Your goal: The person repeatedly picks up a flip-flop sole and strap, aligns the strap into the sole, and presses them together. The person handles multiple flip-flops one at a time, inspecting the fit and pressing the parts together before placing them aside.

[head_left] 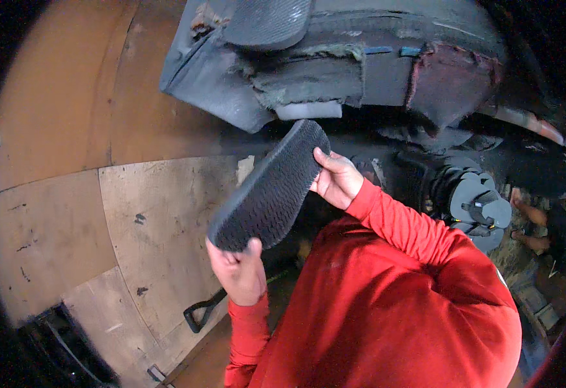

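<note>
A dark grey shoe sole (273, 191) with a wavy tread pattern is held in front of me, tilted, its tread side facing up. My left hand (239, 268) grips its lower rounded end, thumb on the tread. At the other end my right hand (336, 178) pinches the edge, thumb on top and fingers underneath. Beyond the held sole, another textured grey sole (266, 22) lies on the dusty, cloth-covered bench (386, 81).
A stack of grey flip-flops (480, 200) stands to my right. Another person's feet (530, 223) show at the far right. Wooden boards (160, 226) form the surface at left, with a black handle (202, 313) near my left forearm. Frayed cloth (454, 84) hangs from the bench edge.
</note>
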Tool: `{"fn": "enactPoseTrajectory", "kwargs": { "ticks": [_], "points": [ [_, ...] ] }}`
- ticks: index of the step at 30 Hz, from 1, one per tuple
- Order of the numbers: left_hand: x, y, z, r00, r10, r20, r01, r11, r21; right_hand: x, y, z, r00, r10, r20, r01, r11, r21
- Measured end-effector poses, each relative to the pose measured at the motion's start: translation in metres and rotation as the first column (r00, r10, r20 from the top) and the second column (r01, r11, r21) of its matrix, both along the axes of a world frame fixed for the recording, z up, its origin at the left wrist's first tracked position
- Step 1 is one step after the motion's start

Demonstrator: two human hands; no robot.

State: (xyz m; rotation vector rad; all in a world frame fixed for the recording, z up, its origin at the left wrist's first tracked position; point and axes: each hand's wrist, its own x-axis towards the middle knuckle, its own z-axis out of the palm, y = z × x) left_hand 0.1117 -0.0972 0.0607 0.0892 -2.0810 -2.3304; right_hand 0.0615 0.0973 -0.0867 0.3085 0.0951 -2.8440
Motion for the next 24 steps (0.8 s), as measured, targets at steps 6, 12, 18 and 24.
{"fn": "enactPoseTrajectory", "kwargs": {
  "ticks": [6, 12, 18, 24],
  "points": [
    [0.068, -0.049, -0.105, 0.835, -0.113, 0.538, 0.42, 0.762, -0.492, 0.006, 0.015, 0.009, 0.995, -0.094, -0.032, 0.099, 0.913, 0.395],
    [-0.07, 0.043, -0.119, 0.914, -0.394, 0.097, 0.397, 0.819, -0.415, 0.017, 0.031, -0.006, 0.988, -0.151, 0.03, 0.126, 0.905, 0.406],
    [-0.105, 0.112, -0.108, 0.91, -0.35, 0.221, 0.342, 0.937, 0.074, 0.0, 0.048, -0.027, 0.997, -0.077, 0.001, 0.068, 0.888, 0.456],
    [-0.077, 0.106, -0.106, 0.911, -0.309, 0.272, 0.201, 0.911, 0.361, -0.022, 0.099, -0.013, 0.962, 0.257, -0.095, 0.007, 0.321, 0.947]
  ]
}}
